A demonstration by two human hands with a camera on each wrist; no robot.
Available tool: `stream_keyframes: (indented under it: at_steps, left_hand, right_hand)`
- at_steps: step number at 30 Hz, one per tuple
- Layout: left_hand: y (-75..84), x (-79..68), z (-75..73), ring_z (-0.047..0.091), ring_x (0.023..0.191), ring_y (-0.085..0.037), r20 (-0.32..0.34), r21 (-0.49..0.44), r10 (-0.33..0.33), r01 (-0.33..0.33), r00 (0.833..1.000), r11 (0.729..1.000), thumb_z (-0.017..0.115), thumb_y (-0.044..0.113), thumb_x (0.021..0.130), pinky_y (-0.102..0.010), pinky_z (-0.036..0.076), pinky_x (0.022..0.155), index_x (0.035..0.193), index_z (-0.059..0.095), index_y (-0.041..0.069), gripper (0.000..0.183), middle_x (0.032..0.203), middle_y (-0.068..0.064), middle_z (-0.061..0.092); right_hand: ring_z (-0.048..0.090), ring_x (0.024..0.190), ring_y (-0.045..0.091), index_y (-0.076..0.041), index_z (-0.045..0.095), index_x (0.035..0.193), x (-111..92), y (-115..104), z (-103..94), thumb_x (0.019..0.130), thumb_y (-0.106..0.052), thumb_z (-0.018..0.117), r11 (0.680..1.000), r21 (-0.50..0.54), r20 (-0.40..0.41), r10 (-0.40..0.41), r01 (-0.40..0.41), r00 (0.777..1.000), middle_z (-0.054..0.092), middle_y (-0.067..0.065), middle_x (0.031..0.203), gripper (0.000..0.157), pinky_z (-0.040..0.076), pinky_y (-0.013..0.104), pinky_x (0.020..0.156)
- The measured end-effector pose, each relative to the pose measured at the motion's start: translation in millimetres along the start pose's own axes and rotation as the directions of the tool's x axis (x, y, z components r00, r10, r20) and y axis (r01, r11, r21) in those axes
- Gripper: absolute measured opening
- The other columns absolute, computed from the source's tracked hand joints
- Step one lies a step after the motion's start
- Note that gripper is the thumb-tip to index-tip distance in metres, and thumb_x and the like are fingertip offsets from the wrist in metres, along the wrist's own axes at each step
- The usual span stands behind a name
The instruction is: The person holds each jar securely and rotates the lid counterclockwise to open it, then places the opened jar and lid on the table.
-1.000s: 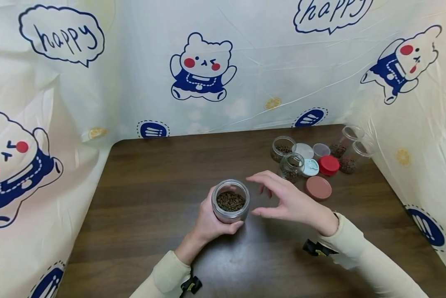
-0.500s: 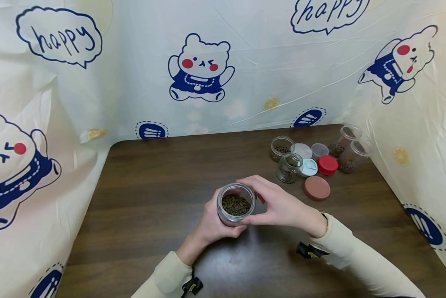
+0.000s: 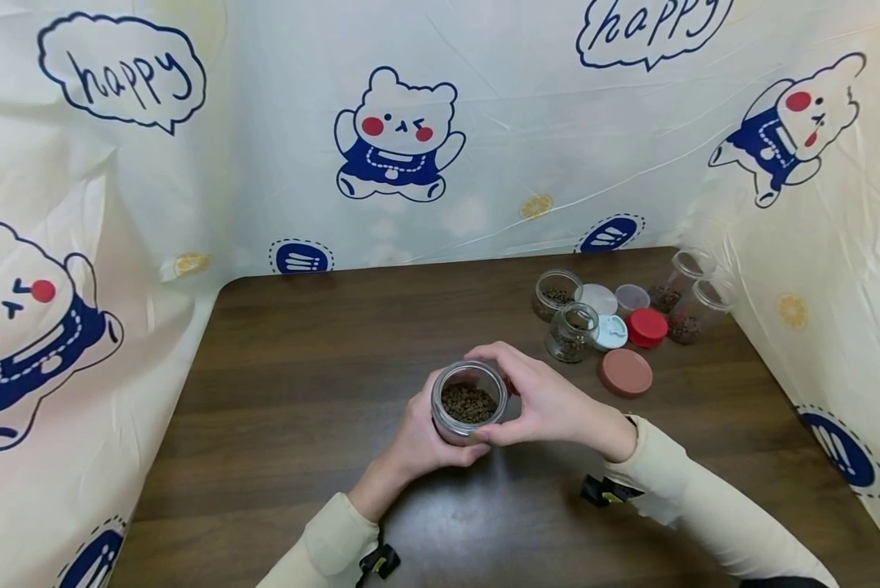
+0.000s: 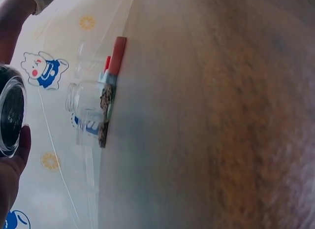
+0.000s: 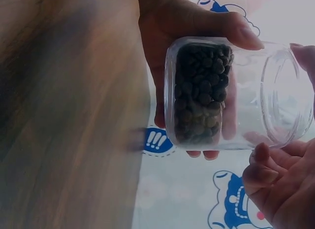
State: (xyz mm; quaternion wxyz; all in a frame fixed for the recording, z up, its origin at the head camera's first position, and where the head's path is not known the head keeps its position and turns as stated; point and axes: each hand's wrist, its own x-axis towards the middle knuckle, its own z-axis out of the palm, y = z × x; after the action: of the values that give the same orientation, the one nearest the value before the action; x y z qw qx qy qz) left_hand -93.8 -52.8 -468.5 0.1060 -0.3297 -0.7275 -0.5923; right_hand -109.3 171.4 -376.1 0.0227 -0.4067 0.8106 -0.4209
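A clear glass jar point(image 3: 447, 420) without a lid is held above the table by both hands. Small brown pellets point(image 5: 202, 93) fill about its lower half, seen through the glass in the right wrist view. My left hand point(image 3: 420, 439) grips the jar's body from the left, thumb across the near side. At the mouth, my right hand point(image 3: 541, 398) holds the rim between thumb and fingers. In the left wrist view only the dark base of the jar point(image 4: 12, 113) shows at the left edge.
At the table's back right stand two small glass jars point(image 3: 571, 336) with pellets, two taller clear containers point(image 3: 704, 302) and a small clear cup point(image 3: 632, 296). Among them lie a red lid point(image 3: 646, 327), a pink lid point(image 3: 625, 372), a light blue lid point(image 3: 611, 332) and a whitish disc point(image 3: 599, 298).
My right hand has come left from beside the jar and taken hold of its rim. The jar and my left hand have shifted slightly right.
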Motion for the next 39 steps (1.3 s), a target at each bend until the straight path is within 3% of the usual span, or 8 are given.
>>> stream_keyframes:
  at_steps: [12,15,24,28,32,36,39]
  left_hand:
    - [3.0,4.8,-6.6,0.065,0.117,-0.026,0.101,0.041,-0.025,0.021,0.995,0.999,0.1,0.025,0.063,-0.036,0.051,0.103,0.143,0.049,0.006,0.097,0.133,-0.012,0.065]
    - [4.0,4.3,-7.1,0.064,0.119,-0.024,0.119,0.034,-0.048,0.044,0.992,0.998,0.101,0.021,0.061,-0.035,0.051,0.104,0.143,0.048,0.007,0.098,0.134,-0.01,0.064]
    - [5.2,6.9,-8.3,0.063,0.122,-0.024,0.144,0.054,-0.026,0.019,0.989,0.998,0.104,0.021,0.056,-0.036,0.048,0.107,0.145,0.046,0.006,0.106,0.136,-0.011,0.063]
    - [8.5,9.2,-10.8,0.058,0.127,-0.019,0.194,0.095,-0.096,0.078,0.976,0.992,0.103,0.027,0.059,-0.036,0.046,0.11,0.147,0.046,0.012,0.107,0.141,-0.005,0.06]
    - [11.7,9.7,-16.7,0.055,0.131,-0.015,0.257,0.144,-0.134,0.1,0.957,0.985,0.099,0.032,0.07,-0.037,0.047,0.11,0.15,0.044,0.015,0.099,0.146,-0.003,0.055]
    - [14.3,8.0,-27.4,0.05,0.14,-0.018,0.289,0.277,-0.131,0.049,0.948,0.96,0.088,0.038,0.083,-0.043,0.046,0.112,0.153,0.045,0.015,0.086,0.154,-0.002,0.051]
    - [16.5,6.5,-36.1,0.044,0.147,-0.022,0.294,0.436,-0.134,-0.008,0.946,0.9,0.079,0.047,0.091,-0.049,0.043,0.115,0.156,0.045,0.012,0.081,0.16,-0.005,0.046]
  right_hand:
    - [0.062,0.09,0.023,-0.013,0.052,0.14,-5.6,-1.8,0.6,0.079,-0.039,0.089,1.0,0.006,-0.04,0.002,-0.002,0.999,0.06,0.005,0.124,0.076,0.056,0.026,0.069]
    - [0.061,0.091,0.022,-0.013,0.054,0.141,-5.8,-2.0,0.7,0.08,-0.043,0.088,1.0,-0.014,-0.05,-0.021,0.021,0.999,0.06,0.004,0.125,0.077,0.055,0.025,0.069]
    - [0.059,0.09,0.02,-0.015,0.056,0.137,-8.1,-4.6,1.5,0.077,-0.047,0.089,0.999,-0.038,-0.089,-0.028,0.025,0.996,0.061,0.005,0.122,0.076,0.053,0.025,0.067]
    - [0.058,0.09,0.017,-0.014,0.057,0.136,-11.8,-3.6,2.5,0.077,-0.049,0.089,0.997,-0.076,-0.113,-0.027,0.019,0.993,0.061,0.004,0.122,0.076,0.052,0.025,0.067]
    - [0.059,0.097,0.017,-0.013,0.056,0.137,-16.9,-1.9,0.2,0.077,-0.045,0.089,0.996,-0.091,-0.135,-0.011,-0.002,0.991,0.061,0.004,0.123,0.075,0.055,0.028,0.074]
    - [0.058,0.102,0.017,-0.015,0.056,0.138,-24.8,0.1,-7.5,0.074,-0.03,0.092,0.995,-0.042,-0.183,0.081,-0.09,0.98,0.06,0.001,0.125,0.074,0.057,0.03,0.075]
    - [0.056,0.099,0.014,-0.016,0.057,0.137,-33.2,3.3,-13.5,0.072,-0.025,0.093,0.984,-0.044,-0.229,0.159,-0.174,0.96,0.059,-0.002,0.123,0.075,0.055,0.026,0.071]
